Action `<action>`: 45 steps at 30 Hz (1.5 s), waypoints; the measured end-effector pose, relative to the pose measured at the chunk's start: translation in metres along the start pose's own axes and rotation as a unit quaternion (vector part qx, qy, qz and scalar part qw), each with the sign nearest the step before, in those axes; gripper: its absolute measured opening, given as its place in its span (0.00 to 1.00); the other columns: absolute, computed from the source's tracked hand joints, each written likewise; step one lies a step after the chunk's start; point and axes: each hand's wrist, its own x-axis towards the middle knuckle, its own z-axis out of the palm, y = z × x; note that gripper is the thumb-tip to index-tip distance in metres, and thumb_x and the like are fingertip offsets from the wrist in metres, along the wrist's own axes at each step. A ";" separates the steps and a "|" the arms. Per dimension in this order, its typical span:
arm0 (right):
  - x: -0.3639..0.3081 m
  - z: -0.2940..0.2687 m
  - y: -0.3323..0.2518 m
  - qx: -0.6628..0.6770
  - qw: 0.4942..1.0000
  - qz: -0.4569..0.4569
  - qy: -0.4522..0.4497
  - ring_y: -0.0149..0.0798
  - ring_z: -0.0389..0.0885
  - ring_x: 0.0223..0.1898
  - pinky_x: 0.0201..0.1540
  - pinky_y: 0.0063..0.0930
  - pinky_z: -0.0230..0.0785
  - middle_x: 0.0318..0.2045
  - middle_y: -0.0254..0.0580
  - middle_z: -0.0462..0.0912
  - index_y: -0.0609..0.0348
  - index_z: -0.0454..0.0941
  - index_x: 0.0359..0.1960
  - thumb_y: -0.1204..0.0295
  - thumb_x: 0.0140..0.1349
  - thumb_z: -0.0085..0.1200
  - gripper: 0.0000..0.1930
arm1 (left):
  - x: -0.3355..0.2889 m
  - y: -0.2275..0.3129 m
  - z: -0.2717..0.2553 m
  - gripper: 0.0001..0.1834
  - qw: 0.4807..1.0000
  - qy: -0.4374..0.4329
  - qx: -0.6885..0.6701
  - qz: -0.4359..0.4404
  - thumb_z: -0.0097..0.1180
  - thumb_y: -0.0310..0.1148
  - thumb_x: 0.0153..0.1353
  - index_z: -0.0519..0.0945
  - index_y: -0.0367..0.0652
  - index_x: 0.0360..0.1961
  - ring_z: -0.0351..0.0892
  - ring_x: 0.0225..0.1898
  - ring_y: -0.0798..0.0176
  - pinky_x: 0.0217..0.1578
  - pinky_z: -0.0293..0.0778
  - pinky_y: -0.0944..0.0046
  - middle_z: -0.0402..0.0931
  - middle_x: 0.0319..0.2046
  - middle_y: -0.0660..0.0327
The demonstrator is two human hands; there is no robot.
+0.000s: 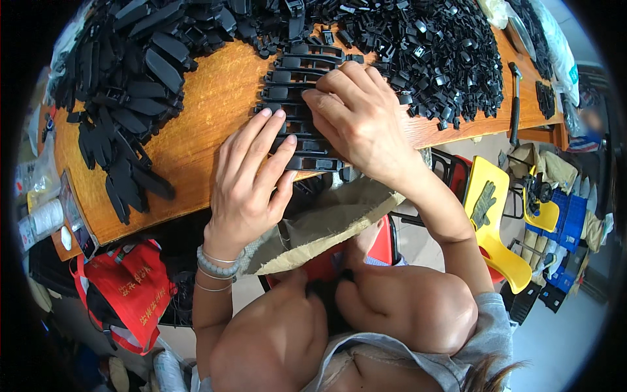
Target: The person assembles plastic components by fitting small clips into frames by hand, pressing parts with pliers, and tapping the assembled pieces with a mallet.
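Observation:
A row of long black plastic parts [313,164] lies side by side on the wooden table in front of me. My left hand [247,176] rests with its fingers stretched out on the left ends of the nearer parts. Over the right side of the row, my right hand [362,121] has its fingers bent and pressed together. Its fingertips are down among the parts, and what they hold, if anything, is hidden. To the right of that hand spreads a large heap of small black plastic pieces [434,62].
Long black curved covers [163,70] are piled on the table's left [209,111]. A black-handled hammer [515,104] lies by the right edge. Below the front edge a khaki cloth [333,225] spans my lap. A red bag [130,287] is at left, a yellow chair [486,189] at right.

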 end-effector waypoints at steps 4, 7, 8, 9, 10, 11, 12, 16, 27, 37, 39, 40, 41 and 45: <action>0.005 -0.003 0.017 0.112 0.993 0.034 -0.012 0.44 0.77 0.35 0.37 0.36 0.70 0.29 0.40 0.77 0.62 0.80 0.32 0.83 0.47 0.59 0.09 | -0.002 0.000 0.001 0.21 1.000 0.006 0.001 -0.001 0.59 0.26 0.51 0.76 0.36 0.49 0.67 0.60 0.46 0.55 0.65 0.49 0.70 0.58 0.48; 0.024 0.005 0.040 0.006 0.993 0.115 0.039 0.48 0.78 0.31 0.35 0.34 0.72 0.28 0.45 0.77 0.64 0.80 0.31 0.81 0.52 0.60 0.05 | -0.002 0.000 0.002 0.20 1.000 0.008 -0.001 -0.001 0.59 0.27 0.52 0.76 0.36 0.48 0.67 0.60 0.46 0.55 0.65 0.49 0.70 0.58 0.48; 0.029 0.008 0.049 -0.034 0.990 0.134 0.031 0.48 0.78 0.30 0.35 0.34 0.72 0.27 0.46 0.77 0.65 0.80 0.32 0.81 0.52 0.60 0.05 | -0.001 0.000 0.003 0.20 1.000 0.007 -0.002 -0.001 0.59 0.27 0.52 0.76 0.36 0.48 0.67 0.60 0.46 0.55 0.64 0.48 0.70 0.58 0.48; 0.034 0.011 0.056 -0.036 0.990 0.135 0.031 0.48 0.78 0.30 0.35 0.34 0.72 0.27 0.46 0.77 0.65 0.80 0.32 0.81 0.52 0.60 0.05 | 0.000 0.000 0.003 0.20 1.000 0.007 -0.004 0.001 0.59 0.27 0.52 0.76 0.36 0.48 0.67 0.60 0.46 0.55 0.64 0.48 0.70 0.58 0.48; 0.038 0.015 0.062 -0.078 0.988 0.135 0.002 0.49 0.79 0.32 0.37 0.38 0.73 0.28 0.50 0.79 0.65 0.80 0.27 0.75 0.52 0.60 0.06 | 0.000 0.000 0.003 0.21 1.000 0.004 -0.003 0.000 0.59 0.26 0.51 0.76 0.35 0.48 0.67 0.61 0.45 0.56 0.64 0.49 0.70 0.58 0.47; 0.041 0.019 0.066 -0.119 0.983 0.135 -0.027 0.50 0.81 0.34 0.39 0.41 0.73 0.28 0.53 0.81 0.66 0.81 0.22 0.68 0.52 0.60 0.11 | 0.000 0.000 0.003 0.21 1.000 0.002 -0.003 -0.001 0.59 0.25 0.51 0.76 0.35 0.49 0.67 0.61 0.44 0.57 0.63 0.49 0.70 0.58 0.46; 0.044 0.021 0.070 -0.119 0.983 0.136 -0.028 0.50 0.81 0.34 0.39 0.41 0.73 0.28 0.53 0.81 0.66 0.81 0.22 0.68 0.52 0.60 0.11 | 0.000 -0.001 0.003 0.21 1.000 0.000 -0.004 -0.001 0.59 0.25 0.51 0.76 0.35 0.49 0.67 0.61 0.44 0.57 0.63 0.49 0.70 0.58 0.46; 0.046 0.027 0.074 -0.113 0.984 0.139 -0.020 0.54 0.82 0.34 0.39 0.43 0.75 0.28 0.57 0.82 0.69 0.80 0.21 0.70 0.48 0.61 0.11 | -0.001 -0.002 0.001 0.23 1.000 -0.008 0.003 0.003 0.59 0.25 0.51 0.75 0.36 0.50 0.65 0.62 0.44 0.59 0.61 0.47 0.68 0.59 0.46; 0.052 0.008 0.073 -0.052 0.970 0.194 -0.134 0.58 0.80 0.31 0.39 0.42 0.73 0.25 0.61 0.79 0.70 0.78 0.25 0.73 0.49 0.59 0.09 | 0.026 -0.004 0.006 0.47 0.997 -0.071 0.008 0.027 0.68 0.46 0.46 0.61 0.38 0.64 0.59 0.67 0.50 0.67 0.46 0.42 0.63 0.64 0.53; 0.016 -0.001 0.049 0.311 0.907 0.281 0.052 0.29 0.79 0.27 0.31 0.21 0.72 0.24 0.41 0.82 0.69 0.80 0.32 0.76 0.51 0.65 0.10 | 0.028 -0.009 0.008 0.48 0.996 -0.079 -0.021 0.032 0.68 0.48 0.46 0.61 0.38 0.64 0.58 0.67 0.45 0.66 0.47 0.40 0.61 0.64 0.48; 0.010 -0.003 0.041 0.369 0.878 0.302 0.037 0.22 0.77 0.26 0.30 0.17 0.71 0.24 0.35 0.83 0.69 0.80 0.34 0.78 0.51 0.65 0.09 | 0.027 -0.008 0.008 0.49 0.998 -0.065 -0.005 0.024 0.68 0.50 0.45 0.61 0.38 0.65 0.56 0.68 0.43 0.66 0.46 0.39 0.59 0.65 0.45; 0.010 -0.009 0.034 0.366 0.868 0.337 0.001 0.25 0.78 0.25 0.29 0.19 0.72 0.25 0.37 0.82 0.68 0.80 0.33 0.79 0.50 0.65 0.09 | 0.027 -0.008 0.008 0.49 0.999 -0.049 0.008 0.020 0.68 0.51 0.45 0.60 0.38 0.65 0.55 0.68 0.40 0.66 0.46 0.38 0.56 0.66 0.43; 0.008 -0.009 0.031 0.322 0.902 0.287 -0.005 0.24 0.78 0.26 0.29 0.18 0.71 0.28 0.35 0.81 0.66 0.80 0.33 0.80 0.51 0.65 0.09 | 0.027 -0.008 0.007 0.49 0.999 -0.050 0.008 0.019 0.68 0.51 0.45 0.60 0.38 0.65 0.55 0.68 0.40 0.66 0.46 0.38 0.56 0.66 0.43; 0.006 -0.004 0.026 0.247 0.949 0.198 0.012 0.27 0.76 0.26 0.26 0.19 0.68 0.29 0.35 0.79 0.63 0.78 0.30 0.81 0.48 0.66 0.09 | 0.029 -0.007 0.007 0.51 0.996 -0.086 0.019 -0.008 0.67 0.54 0.44 0.61 0.38 0.65 0.52 0.68 0.38 0.65 0.46 0.36 0.53 0.67 0.39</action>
